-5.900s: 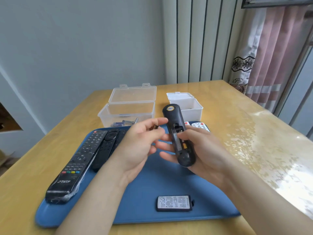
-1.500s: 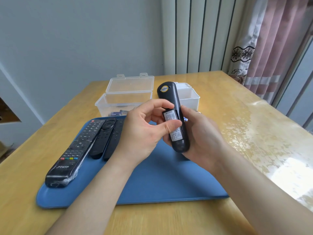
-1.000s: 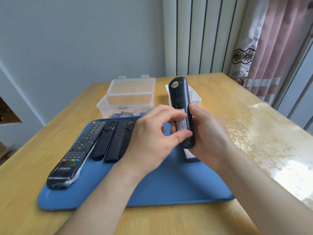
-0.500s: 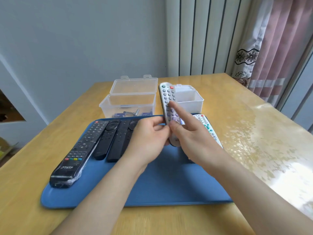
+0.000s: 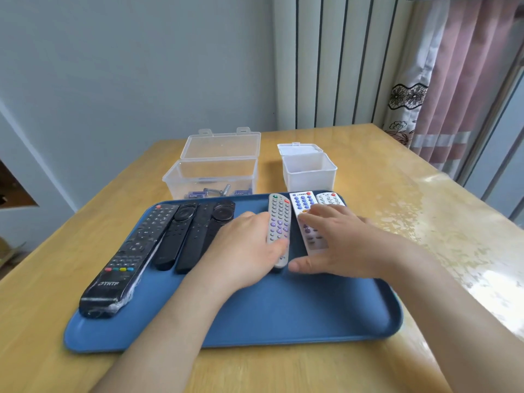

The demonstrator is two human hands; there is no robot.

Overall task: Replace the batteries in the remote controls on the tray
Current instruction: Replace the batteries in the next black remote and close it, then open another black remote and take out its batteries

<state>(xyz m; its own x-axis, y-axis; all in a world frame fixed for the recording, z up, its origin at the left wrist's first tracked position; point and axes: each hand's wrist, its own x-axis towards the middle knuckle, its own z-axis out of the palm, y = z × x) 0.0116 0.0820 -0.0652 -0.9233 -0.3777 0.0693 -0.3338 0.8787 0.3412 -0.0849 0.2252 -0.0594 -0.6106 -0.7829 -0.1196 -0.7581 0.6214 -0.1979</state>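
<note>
A blue tray lies on the wooden table and carries several remotes. A grey remote rests face up near the tray's middle; my left hand grips its lower end, thumb across the front. Right of it lies a white remote with blue buttons, and my right hand spreads flat over its lower half, fingers apart. Another white remote peeks out behind that hand. On the left sit a plastic-wrapped black remote and three slimmer black remotes.
Behind the tray a clear lidded box holds several batteries. A small white box stands open to its right. The tray's near half is bare blue surface. A curtain hangs at the far right.
The cover went back onto the remote, which I turned face up and lowered from mid-air onto the tray. My right hand left it and now spreads over the white remote.
</note>
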